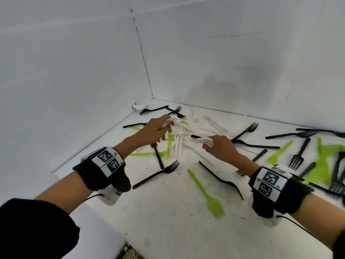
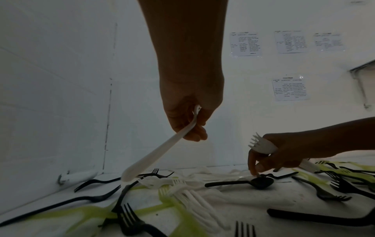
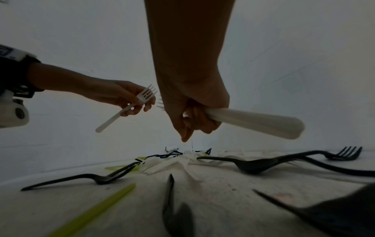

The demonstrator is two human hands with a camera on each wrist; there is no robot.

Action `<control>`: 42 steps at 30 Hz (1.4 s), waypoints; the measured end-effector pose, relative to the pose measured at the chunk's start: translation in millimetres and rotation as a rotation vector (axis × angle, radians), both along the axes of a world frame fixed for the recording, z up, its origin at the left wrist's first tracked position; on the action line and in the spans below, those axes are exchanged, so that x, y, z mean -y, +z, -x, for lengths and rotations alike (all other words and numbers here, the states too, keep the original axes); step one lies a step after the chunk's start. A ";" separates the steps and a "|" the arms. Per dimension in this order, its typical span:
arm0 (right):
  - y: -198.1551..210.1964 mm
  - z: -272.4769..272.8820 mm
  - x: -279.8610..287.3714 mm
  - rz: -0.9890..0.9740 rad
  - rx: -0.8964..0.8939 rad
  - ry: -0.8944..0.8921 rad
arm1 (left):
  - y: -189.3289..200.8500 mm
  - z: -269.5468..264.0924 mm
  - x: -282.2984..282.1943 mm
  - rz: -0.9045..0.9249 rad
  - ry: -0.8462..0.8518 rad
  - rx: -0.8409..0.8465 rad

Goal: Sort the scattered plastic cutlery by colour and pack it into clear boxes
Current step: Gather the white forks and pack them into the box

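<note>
White table (image 1: 168, 230), white walls behind. Near edge: green fork (image 1: 207, 197) lies flat, black forks (image 1: 156, 173) beside it. Farther in: left hand (image 1: 153, 130) up off table, fingers curled round one white fork (image 2: 160, 149). Right hand (image 1: 221, 146) just beside it, fingers curled round bunch of white forks (image 3: 253, 122), one finger points down. Under hands: white pile (image 1: 183, 139), black spoon (image 2: 243, 182). Far right: more green and black pieces mixed.

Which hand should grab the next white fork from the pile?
Probably the left hand: it holds one white fork and hovers right beside the white pile. The right hand already grips a thick bundle.
</note>
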State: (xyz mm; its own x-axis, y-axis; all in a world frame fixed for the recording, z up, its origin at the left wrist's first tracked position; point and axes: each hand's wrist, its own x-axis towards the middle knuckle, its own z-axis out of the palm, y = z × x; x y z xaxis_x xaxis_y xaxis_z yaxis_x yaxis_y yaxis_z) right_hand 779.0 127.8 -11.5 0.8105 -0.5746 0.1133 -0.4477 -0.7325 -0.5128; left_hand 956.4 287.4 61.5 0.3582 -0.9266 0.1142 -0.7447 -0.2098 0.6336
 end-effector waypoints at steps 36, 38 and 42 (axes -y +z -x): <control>23.3 -32.6 43.2 -0.150 0.074 -0.495 | -55.3 -127.2 111.8 0.028 -0.209 0.092; 16.3 -31.2 53.0 -0.105 -0.003 -0.482 | -51.4 -132.3 111.6 0.089 -0.148 0.022; 7.4 -30.7 59.2 -0.092 -0.071 -0.415 | -49.4 -135.3 111.2 0.162 -0.072 -0.182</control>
State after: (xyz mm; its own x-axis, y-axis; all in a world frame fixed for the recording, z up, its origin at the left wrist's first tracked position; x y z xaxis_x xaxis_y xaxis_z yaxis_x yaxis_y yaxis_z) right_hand 809.7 68.5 -4.1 0.5121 -0.8589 -0.0014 -0.7313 -0.4352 -0.5251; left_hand 1091.7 176.2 12.1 0.3205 -0.9252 0.2031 -0.6247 -0.0453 0.7795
